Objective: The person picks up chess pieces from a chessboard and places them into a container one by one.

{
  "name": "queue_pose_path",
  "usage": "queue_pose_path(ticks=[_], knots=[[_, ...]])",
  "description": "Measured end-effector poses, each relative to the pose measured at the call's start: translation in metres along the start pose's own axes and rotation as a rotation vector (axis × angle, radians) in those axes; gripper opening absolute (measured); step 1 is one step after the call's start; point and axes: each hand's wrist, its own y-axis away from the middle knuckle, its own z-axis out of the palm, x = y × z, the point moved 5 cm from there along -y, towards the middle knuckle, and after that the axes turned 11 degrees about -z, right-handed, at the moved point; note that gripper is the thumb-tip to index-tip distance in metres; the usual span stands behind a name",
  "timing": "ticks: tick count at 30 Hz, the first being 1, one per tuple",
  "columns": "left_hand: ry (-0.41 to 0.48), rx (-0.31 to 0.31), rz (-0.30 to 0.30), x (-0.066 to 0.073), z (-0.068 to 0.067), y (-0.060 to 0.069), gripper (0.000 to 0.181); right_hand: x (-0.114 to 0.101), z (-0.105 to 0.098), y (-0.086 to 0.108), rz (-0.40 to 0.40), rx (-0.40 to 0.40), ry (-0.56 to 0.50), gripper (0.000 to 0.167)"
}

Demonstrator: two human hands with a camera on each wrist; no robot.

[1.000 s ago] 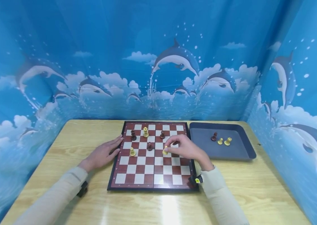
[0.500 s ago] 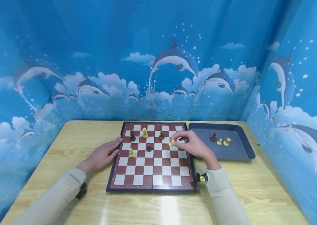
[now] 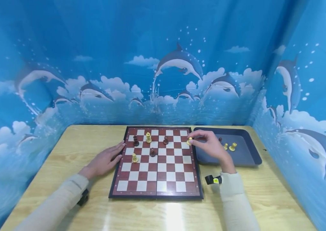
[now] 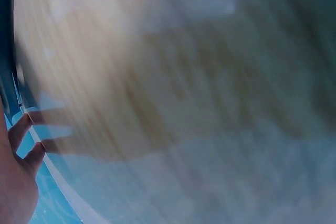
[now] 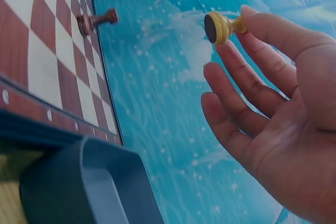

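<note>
My right hand pinches a small yellow chess piece between thumb and index finger, over the right edge of the chessboard. In the right wrist view the piece is tilted, its dark base showing and its top hidden at the fingertips; the other fingers are spread. My left hand lies at the board's left edge, fingers extended and fingertips touching the frame. On the board stand yellow pieces and dark reddish-brown pieces. Only part of the left hand shows in the left wrist view.
A dark grey tray sits right of the board, close to its edge. It holds two yellow pieces and a dark piece partly covered by my right hand. A blue dolphin-print curtain borders the wooden table.
My right hand has carried the yellow piece from the right half of the board rightward and away, to the board's right edge beside the tray. The left hand stays at the board's left edge.
</note>
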Motion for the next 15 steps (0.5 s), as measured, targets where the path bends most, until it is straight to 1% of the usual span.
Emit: queue_pose_path(ticks=[4,10,15], knots=[[0.009,0.000,0.007,-0.001,0.002,0.003,0.058,0.005,-0.007,0.004,0.023,0.037,0.011,0.021],[0.016,0.003,0.011,-0.002,0.001,0.001,0.058,0.012,-0.022,0.009,0.037,0.087,0.017,0.024],[0.013,-0.005,0.010,-0.002,0.000,-0.001,0.059,0.017,-0.038,0.015,0.078,0.137,0.042,0.026]])
